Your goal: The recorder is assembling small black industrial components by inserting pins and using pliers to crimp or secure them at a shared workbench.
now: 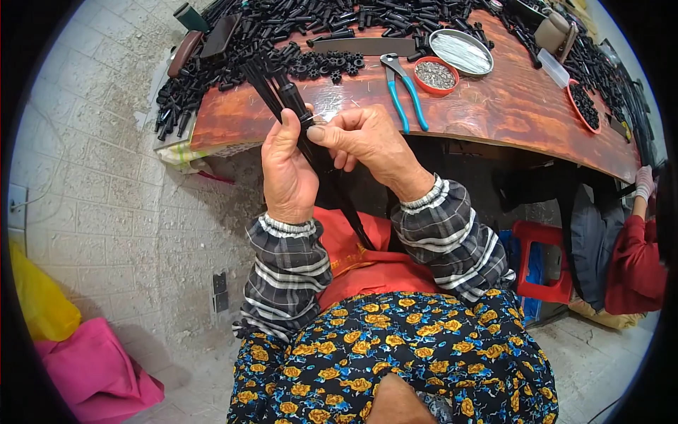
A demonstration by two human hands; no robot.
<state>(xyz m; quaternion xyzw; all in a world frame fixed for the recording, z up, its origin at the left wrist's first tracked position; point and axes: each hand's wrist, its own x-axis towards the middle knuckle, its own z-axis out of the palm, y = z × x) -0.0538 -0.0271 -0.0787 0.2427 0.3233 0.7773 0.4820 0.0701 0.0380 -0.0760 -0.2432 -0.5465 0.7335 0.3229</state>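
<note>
Bundle of thin black rods with a thick black hub (291, 95): in the left hand, its slender lower shaft slanting toward the lap; the slant probably keeps the hub within the other hand's reach.
Left hand (289, 166): gripping the bundle, thumb raised beside it, fingers mostly hidden behind; seemingly the steadying hand.
Right hand (373, 145): thumb and forefinger pinched together at the hub, apparently on a thin pale strand (319, 117), a grip suited to something so fine.
Blue-handled metal pliers (404, 94): just beyond the right hand, handles toward the person, presumably for easy pickup.
Round red dish of small metal bits (436, 75) and round pale dish of thin whitish strands (461, 54): beyond the pliers, rims likely stopping spills.
Black toothed rings (326, 66): ahead of both hands, heaped loosely.
</note>
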